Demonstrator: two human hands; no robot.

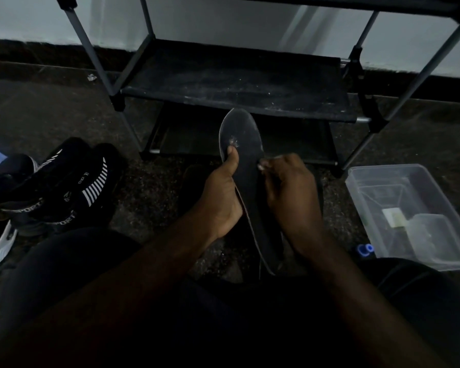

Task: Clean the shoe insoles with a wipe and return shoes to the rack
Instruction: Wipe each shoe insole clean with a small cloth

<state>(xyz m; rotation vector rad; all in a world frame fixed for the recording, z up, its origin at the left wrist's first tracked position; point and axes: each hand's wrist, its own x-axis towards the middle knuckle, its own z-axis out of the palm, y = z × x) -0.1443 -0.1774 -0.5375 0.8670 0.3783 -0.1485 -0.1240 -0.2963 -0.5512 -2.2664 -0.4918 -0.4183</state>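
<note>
The room is dim: a dark speckled floor (51, 110) runs up to a pale wall (223, 19) with a dark skirting, and a black shoe rack (237, 83) on metal poles stands against it. Its dusty lower shelf is straight ahead of you. You hold the dark insole (246, 134) up off the floor between both hands, just in front of the rack's front edge, with the toe end pointing away from you. Your left hand (221, 197) is clamped on its left edge, the thumb (231, 158) pressed flat on the top face beside a worn pale spot. Your right hand (290, 192) is curled around the right edge, fingertips pinching it; whether a wipe sits under those fingers, you cannot tell in this light. Near the left edge of the floor lie black sport shoes (72, 187) with white stripes, close together, and a white-soled shoe (0, 248) just beside them. To your right, near the rack's front right leg, sits a clear plastic bin (388, 167) with a smaller clear container (433, 235) inside, and a blue cap (365, 249) lies by its near corner.
</note>
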